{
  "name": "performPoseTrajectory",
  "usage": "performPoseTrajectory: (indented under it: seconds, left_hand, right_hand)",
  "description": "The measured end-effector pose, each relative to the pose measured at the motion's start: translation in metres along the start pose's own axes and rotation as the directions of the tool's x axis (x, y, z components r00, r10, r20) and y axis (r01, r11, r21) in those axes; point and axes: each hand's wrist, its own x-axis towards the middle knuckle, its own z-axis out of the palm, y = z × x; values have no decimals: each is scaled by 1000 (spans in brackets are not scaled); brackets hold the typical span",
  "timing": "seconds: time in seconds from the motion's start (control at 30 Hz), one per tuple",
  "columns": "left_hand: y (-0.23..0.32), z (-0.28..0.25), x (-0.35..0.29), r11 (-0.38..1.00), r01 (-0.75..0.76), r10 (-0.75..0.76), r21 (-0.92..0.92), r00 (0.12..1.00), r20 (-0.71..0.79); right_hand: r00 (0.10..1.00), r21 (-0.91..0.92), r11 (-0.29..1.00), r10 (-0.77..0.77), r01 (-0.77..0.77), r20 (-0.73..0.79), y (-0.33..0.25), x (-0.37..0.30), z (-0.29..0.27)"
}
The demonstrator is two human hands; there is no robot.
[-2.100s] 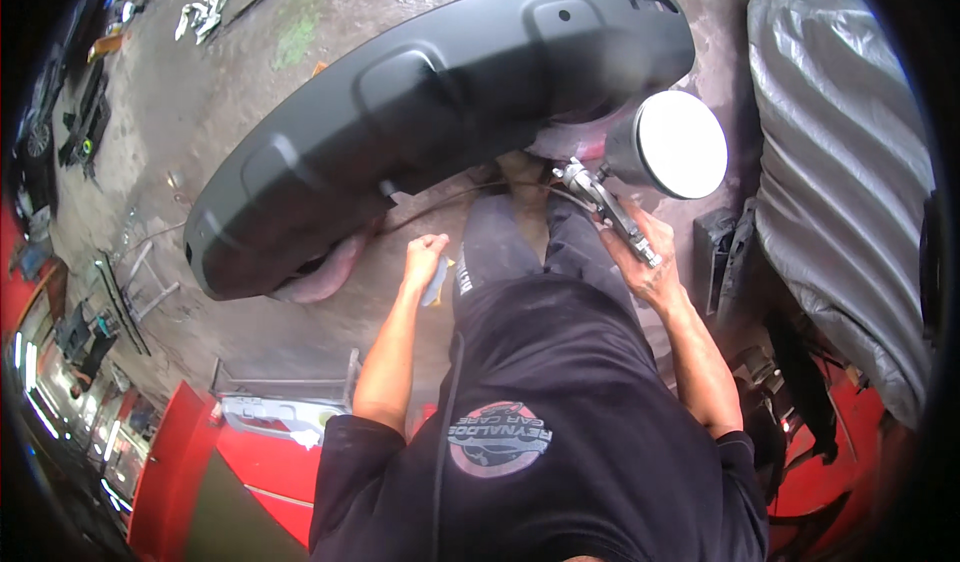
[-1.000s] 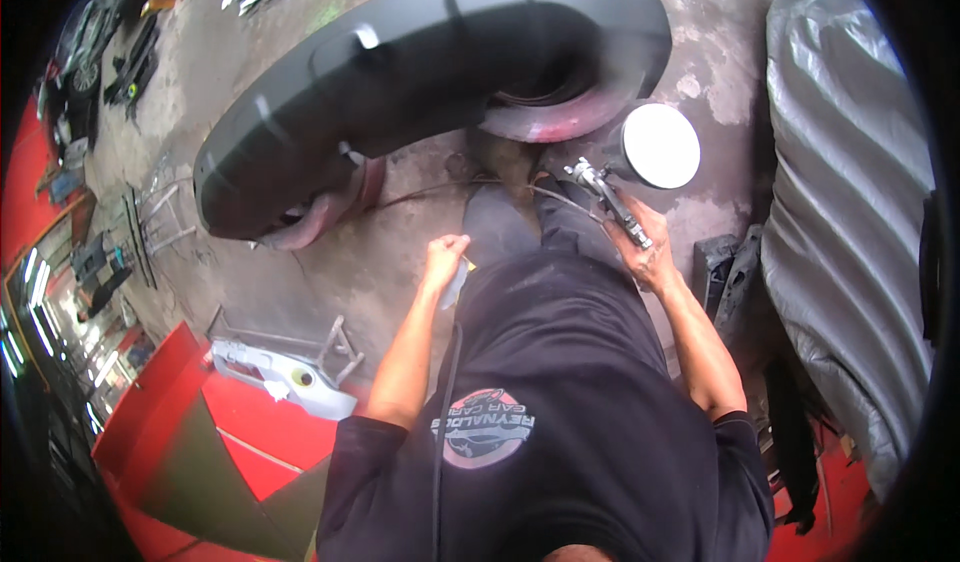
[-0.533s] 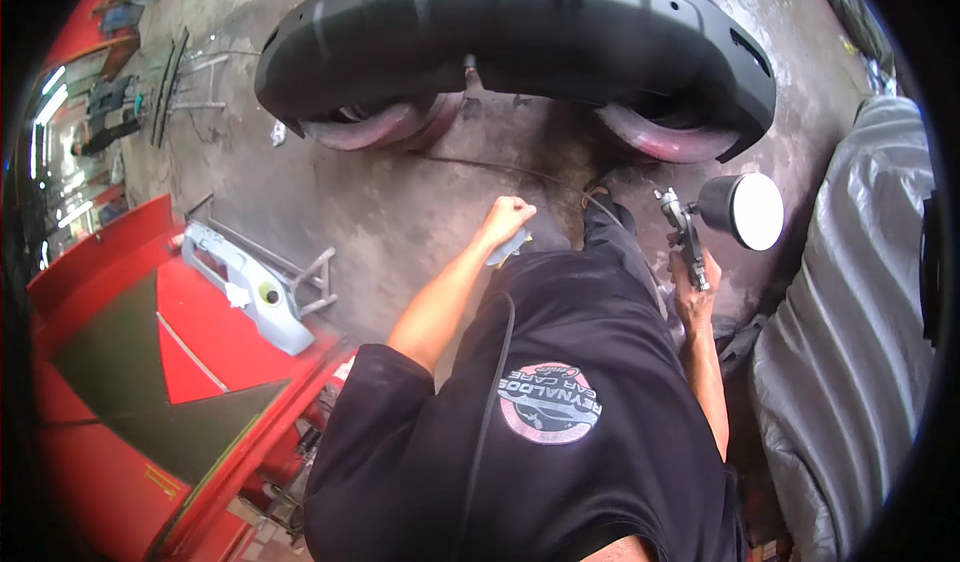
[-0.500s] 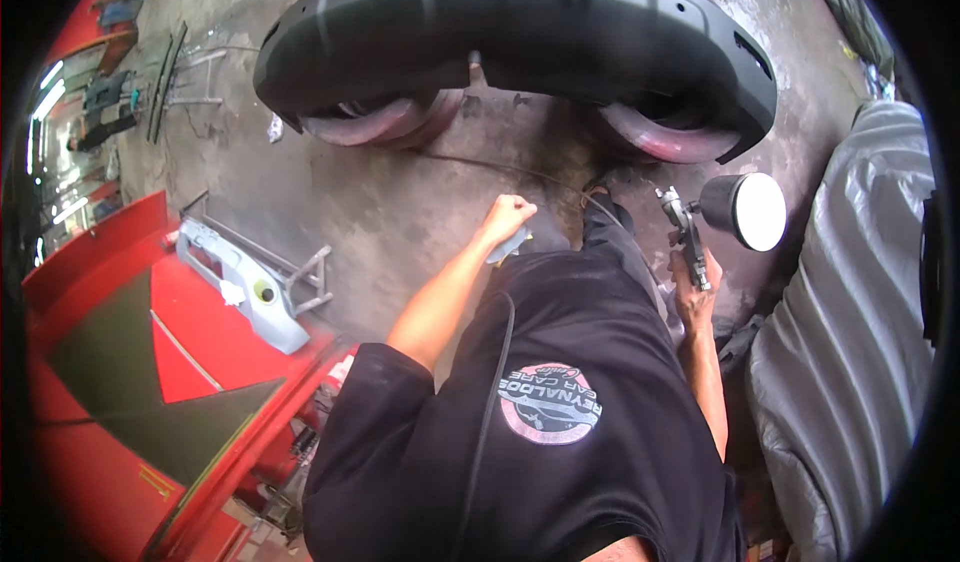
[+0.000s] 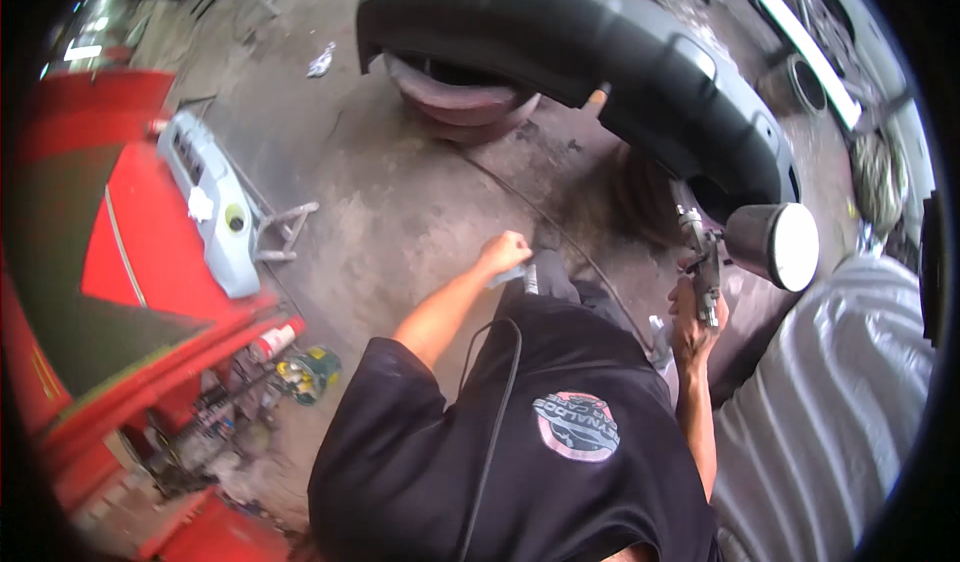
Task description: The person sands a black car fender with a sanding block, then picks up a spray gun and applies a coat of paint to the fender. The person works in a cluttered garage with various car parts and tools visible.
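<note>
A long dark grey car bumper (image 5: 600,52) lies across reddish round supports (image 5: 455,102) on the concrete floor ahead of me. My right hand (image 5: 690,327) grips a metal spray gun (image 5: 703,257) with a dark cup and white lid (image 5: 778,246). Its nozzle points up at the bumper's right end, close under it. My left hand (image 5: 503,253) is held out low over the floor in a fist, closed on a thin pale piece (image 5: 508,278) that I cannot identify. A black hose (image 5: 495,412) runs down over my dark shirt.
A red car body (image 5: 110,262) fills the left side, with a pale grey bumper part (image 5: 210,202) on a metal stand beside it. Cans and tools (image 5: 290,362) lie on the floor at lower left. A grey sheet (image 5: 830,402) covers a vehicle at the right.
The view has swung left, so the bumper sits toward the upper right and the red car shows larger. Both hands keep their grips; the spray gun stays near the bumper's right end.
</note>
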Motion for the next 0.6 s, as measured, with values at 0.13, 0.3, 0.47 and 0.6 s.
performPoseTrajectory:
  seconds: [0.13, 0.3, 0.47, 0.6]
  left_hand:
    - [31, 47, -10, 916, -365, 358, 164, 931, 71]
    - [81, 118, -71, 836, -514, 406, 192, 815, 414]
    - [33, 181, -103, 836, -546, 474, 56, 770, 427]
    - [-56, 207, -114, 832, -549, 548, -85, 786, 286]
  right_hand:
    - [998, 118, 991, -62, 61, 5, -45, -19, 27]
    - [986, 196, 969, -164, 153, 38, -81, -65, 27]
    - [951, 248, 931, -296, 266, 91, -118, -116, 33]
    - [938, 277, 930, -295, 240, 180, -138, -149, 54]
